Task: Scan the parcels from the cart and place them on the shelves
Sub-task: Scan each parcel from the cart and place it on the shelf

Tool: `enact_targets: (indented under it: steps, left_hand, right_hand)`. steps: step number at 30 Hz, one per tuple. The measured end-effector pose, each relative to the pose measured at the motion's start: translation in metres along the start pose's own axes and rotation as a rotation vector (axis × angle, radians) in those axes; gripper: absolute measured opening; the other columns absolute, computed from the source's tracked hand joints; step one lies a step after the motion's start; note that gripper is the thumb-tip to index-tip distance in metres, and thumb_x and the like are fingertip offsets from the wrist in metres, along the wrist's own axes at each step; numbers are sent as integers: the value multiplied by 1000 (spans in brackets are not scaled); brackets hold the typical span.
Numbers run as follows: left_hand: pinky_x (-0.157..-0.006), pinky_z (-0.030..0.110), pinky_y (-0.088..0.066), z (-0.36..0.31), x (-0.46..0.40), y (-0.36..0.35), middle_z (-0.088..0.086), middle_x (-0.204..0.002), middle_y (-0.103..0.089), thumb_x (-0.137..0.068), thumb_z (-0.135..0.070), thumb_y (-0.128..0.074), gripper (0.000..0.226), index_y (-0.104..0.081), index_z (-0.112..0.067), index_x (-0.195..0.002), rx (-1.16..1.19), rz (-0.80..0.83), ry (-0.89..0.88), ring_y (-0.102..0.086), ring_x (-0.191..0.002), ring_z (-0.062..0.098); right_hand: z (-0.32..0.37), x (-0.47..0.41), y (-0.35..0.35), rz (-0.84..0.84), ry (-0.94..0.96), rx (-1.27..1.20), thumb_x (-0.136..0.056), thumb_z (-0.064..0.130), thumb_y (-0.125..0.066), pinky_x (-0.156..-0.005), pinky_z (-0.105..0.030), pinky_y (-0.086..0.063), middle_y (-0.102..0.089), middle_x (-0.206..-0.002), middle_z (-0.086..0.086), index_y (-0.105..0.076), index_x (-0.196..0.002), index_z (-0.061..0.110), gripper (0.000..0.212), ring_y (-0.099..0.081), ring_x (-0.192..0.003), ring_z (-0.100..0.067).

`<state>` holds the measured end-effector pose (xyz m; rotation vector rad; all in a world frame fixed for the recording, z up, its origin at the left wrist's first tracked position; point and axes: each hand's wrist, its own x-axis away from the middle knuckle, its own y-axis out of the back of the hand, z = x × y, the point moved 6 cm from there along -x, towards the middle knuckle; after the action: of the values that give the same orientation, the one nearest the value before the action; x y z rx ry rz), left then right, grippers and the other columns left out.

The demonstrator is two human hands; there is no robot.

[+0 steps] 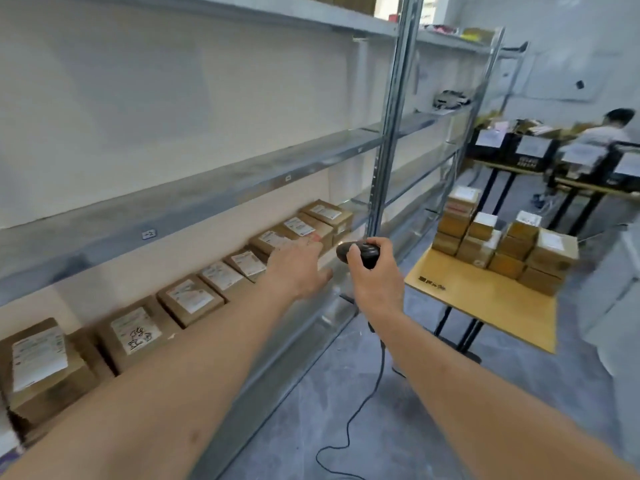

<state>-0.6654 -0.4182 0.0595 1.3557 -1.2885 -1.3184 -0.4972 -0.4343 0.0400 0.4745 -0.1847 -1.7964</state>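
Observation:
Several brown cardboard parcels (189, 299) with white labels lie in a row on the lowest metal shelf (311, 323). My left hand (298, 268) reaches out over the row with straight fingers, its fingertips at a parcel (277, 239) near the row's far end. My right hand (372, 275) grips a black corded barcode scanner (360, 252), held just right of the left hand and pointed toward the shelf. More parcels (502, 244) are stacked on a yellow-topped cart (485, 299) to the right.
The shelf levels above (207, 188) hold nothing here. A grey upright post (391, 133) stands behind the scanner. The scanner cable (363, 410) trails over the grey floor. At the back right a person (602, 136) sits by tables with black bins.

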Motion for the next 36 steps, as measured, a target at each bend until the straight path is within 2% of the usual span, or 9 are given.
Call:
enact_targets:
  steps: [4, 7, 12, 19, 24, 31, 36]
  left_hand:
    - [-101, 46, -48, -86, -33, -1, 8, -137, -60, -97, -60, -53, 56, -57, -23, -139, 12, -16, -95, -56, -127, 34]
    - [-97, 44, -48, -151, -59, -5, 6, -135, -61, -97, -58, -54, 53, -58, -23, -136, 20, -40, -157, -59, -124, 31]
    - [-101, 48, -50, -239, -97, -19, 6, -138, -58, -97, -60, -52, 58, -56, -21, -140, 62, -8, -245, -58, -126, 33]
    - [-103, 48, -49, -353, -160, -49, 5, -145, -55, -98, -58, -55, 58, -54, -22, -143, 90, 38, -377, -53, -132, 32]
    - [-101, 48, -51, -428, -216, -84, 4, -142, -56, -96, -59, -56, 57, -55, -23, -141, 112, 69, -491, -55, -128, 32]
    - [-96, 46, -51, -526, -305, -136, 6, -142, -56, -99, -58, -55, 57, -52, -24, -145, 119, 135, -639, -54, -129, 31]
    - [-97, 50, -54, -585, -365, -163, 6, -143, -56, -98, -59, -56, 57, -54, -24, -143, 110, 173, -712, -57, -126, 32]
  right_hand:
    - [-22, -30, 74, -64, 11, 15, -100, 56, -55, -72, -40, -56, -66, -95, 12, -49, -117, 40, 24, -68, -86, -19]
    - [-45, -53, 129, -105, 3, 27, -101, 54, -55, -65, -32, -48, -65, -97, 12, -49, -119, 39, 24, -66, -84, -16]
    - [-77, -86, 203, -199, -28, 30, -100, 54, -56, -70, -38, -56, -66, -95, 15, -51, -120, 38, 26, -67, -82, -12]
    - [-129, -137, 290, -351, -101, 46, -100, 53, -58, -72, -36, -53, -66, -95, 16, -52, -119, 37, 26, -64, -83, -7]
    - [-177, -187, 339, -477, -162, 100, -100, 53, -58, -71, -36, -54, -64, -94, 17, -53, -121, 35, 28, -64, -85, -9]
    - [-241, -265, 388, -619, -251, 130, -101, 52, -57, -71, -30, -51, -65, -107, 14, -51, -121, 38, 25, -64, -94, -10]
    - [-278, -312, 424, -687, -321, 148, -101, 51, -57, -72, -35, -54, -65, -99, 14, -48, -116, 39, 21, -65, -90, -12]
